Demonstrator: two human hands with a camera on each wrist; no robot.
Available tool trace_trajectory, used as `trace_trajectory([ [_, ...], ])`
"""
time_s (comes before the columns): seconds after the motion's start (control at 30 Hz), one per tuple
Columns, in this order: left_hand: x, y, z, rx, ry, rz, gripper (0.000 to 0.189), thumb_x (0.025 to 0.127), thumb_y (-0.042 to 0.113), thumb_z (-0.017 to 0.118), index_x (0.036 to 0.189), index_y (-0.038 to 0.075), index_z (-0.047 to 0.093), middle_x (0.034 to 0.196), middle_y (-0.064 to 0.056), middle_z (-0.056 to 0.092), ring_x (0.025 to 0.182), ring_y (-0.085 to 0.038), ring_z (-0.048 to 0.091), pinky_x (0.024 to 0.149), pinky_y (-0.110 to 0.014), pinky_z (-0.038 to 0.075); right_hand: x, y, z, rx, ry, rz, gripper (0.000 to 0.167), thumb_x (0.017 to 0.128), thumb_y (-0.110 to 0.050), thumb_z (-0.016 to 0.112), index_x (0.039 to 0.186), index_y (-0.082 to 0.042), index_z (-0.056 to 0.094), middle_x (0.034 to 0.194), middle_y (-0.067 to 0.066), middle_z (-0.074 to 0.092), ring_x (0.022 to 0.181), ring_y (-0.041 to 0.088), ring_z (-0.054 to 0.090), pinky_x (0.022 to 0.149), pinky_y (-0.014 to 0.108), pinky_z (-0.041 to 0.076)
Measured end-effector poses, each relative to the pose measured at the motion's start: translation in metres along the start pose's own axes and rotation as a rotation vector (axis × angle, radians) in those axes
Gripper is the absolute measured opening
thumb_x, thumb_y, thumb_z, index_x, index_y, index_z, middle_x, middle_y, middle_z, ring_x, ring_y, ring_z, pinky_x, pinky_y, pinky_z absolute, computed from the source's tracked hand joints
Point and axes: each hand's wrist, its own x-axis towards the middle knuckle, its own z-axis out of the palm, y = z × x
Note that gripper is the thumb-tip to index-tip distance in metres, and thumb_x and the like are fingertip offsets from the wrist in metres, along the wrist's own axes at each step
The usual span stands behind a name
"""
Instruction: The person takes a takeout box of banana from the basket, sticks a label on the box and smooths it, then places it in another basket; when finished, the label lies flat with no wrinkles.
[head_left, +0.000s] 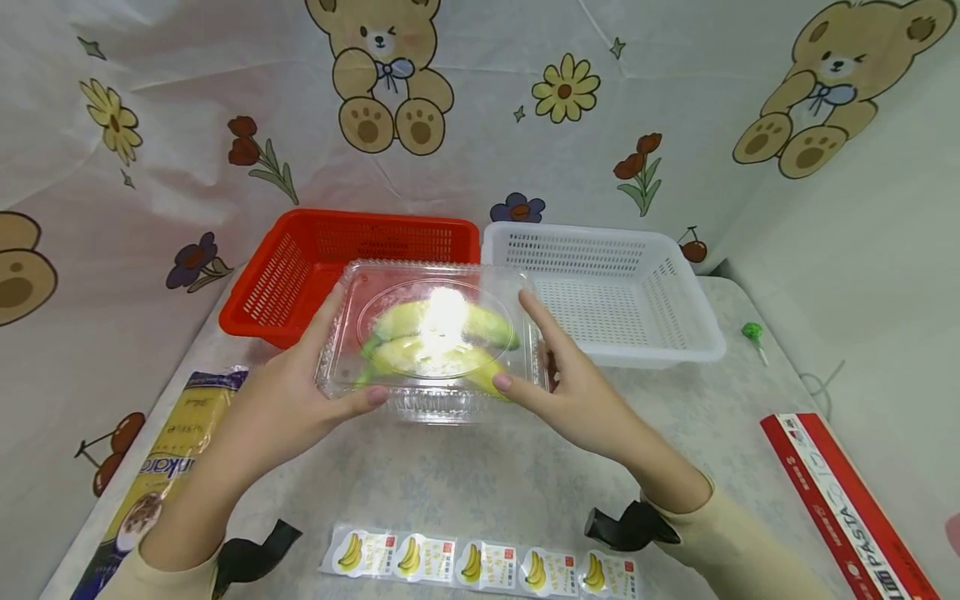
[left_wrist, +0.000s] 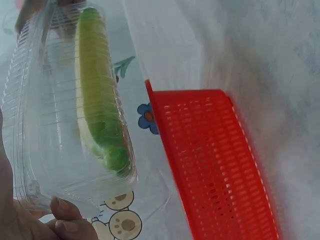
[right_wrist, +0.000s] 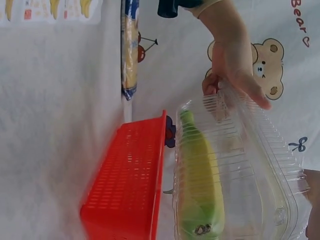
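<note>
The clear plastic clamshell box, with green-yellow bananas inside, is held above the table just in front of the red basket. The left hand grips its left edge, thumb on the lid; the right hand grips its right edge, thumb likewise on top
</note>
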Motion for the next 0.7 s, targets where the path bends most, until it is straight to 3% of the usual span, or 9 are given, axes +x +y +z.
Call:
trace_trajectory([
  [0.2,-0.013,0.005,0.014,0.047,-0.019,-0.015,0.118,0.072,0.08,0.066,0.155,0.046,-0.011,0.14,-0.023,0.056,0.086,-0.034,0.069,0.054,-0.04,0.054,-0.024,0.006,0.0,-0.006,0.003,0.021,0.095,0.086,-0.039,0.077,0.155,-0.047,0.013,0.073,0.006,0.041,0.06,0.013,0.038,0.05,0.024,0.04],
  [0.27,-0.017,0.007,0.019,0.06,-0.016,-0.013,0.119,0.07,0.082,0.065,0.156,0.044,-0.009,0.139,-0.022,0.057,0.087,-0.034,0.069,0.055,-0.04,0.054,-0.031,0.008,-0.001,-0.005,0.003,0.028,0.095,0.085,-0.038,0.078,0.156,-0.046,0.014,0.073,0.006,0.041,0.06,0.012,0.039,0.049,0.024,0.041],
  [0.53,-0.031,0.016,0.033,0.091,-0.05,-0.025,0.122,0.065,0.09,0.059,0.156,0.043,-0.008,0.14,-0.018,0.058,0.108,-0.039,0.067,0.071,-0.055,0.056,-0.057,0.02,-0.003,-0.024,0.004,0.045,0.097,0.084,-0.037,0.08,0.156,-0.044,0.015,0.076,0.005,0.04,0.056,0.008,0.036,0.048,0.022,0.04],
  [0.7,-0.038,0.017,0.044,0.108,-0.071,-0.028,0.122,0.062,0.094,0.054,0.156,0.044,-0.006,0.141,-0.016,0.058,0.115,-0.039,0.065,0.075,-0.058,0.055,-0.068,0.028,-0.004,-0.017,-0.015,0.03,0.098,0.084,-0.034,0.08,0.157,-0.041,0.015,0.077,0.005,0.037,0.055,0.005,0.034,0.048,0.023,0.04],
])
